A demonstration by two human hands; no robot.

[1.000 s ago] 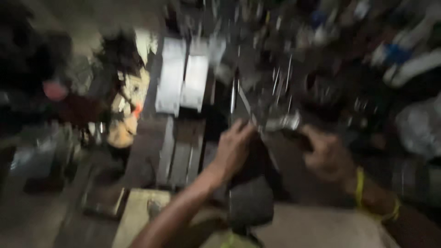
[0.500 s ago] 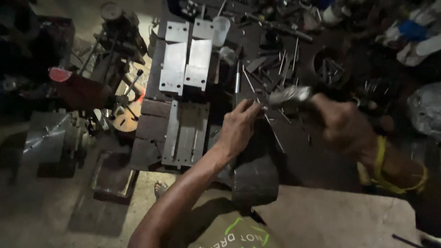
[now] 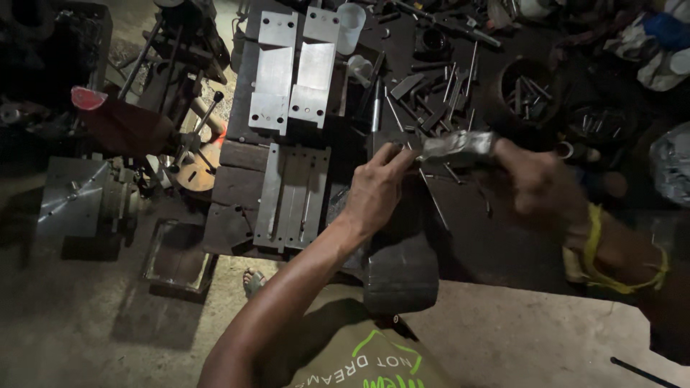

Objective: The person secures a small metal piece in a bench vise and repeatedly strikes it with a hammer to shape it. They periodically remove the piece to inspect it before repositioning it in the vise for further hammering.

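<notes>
Metal block (image 3: pixel 457 146): grey, oblong, blurred; held above dark bench (image 3: pixel 489 237), centre-right, between both hands.
R hand (image 3: pixel 535 188): closed round block's right end; yellow band (image 3: pixel 593 237) at wrist.
L hand (image 3: pixel 377 188): fingers curled, tips at block's left end, pinching a thin rod (image 3: pixel 433 201) that slants down toward the bench; exact grip hard to tell.
Near, under the hands: loose rods, pins & small steel bits scattered on the bench.
Beyond, upper right: round dark tub (image 3: pixel 523 90) w/ more pins inside.
Left of L hand: flat grooved plate (image 3: pixel 295 195); above it, two pale steel plates (image 3: pixel 291 68) w/ holes, side by side.
Top centre: white cup (image 3: pixel 351 25).
Far left, on floor: machine parts, red-tipped piece (image 3: pixel 89 98), grey metal box (image 3: pixel 72 197).
Bottom: a bare foot (image 3: pixel 253 280) below bench edge.
</notes>
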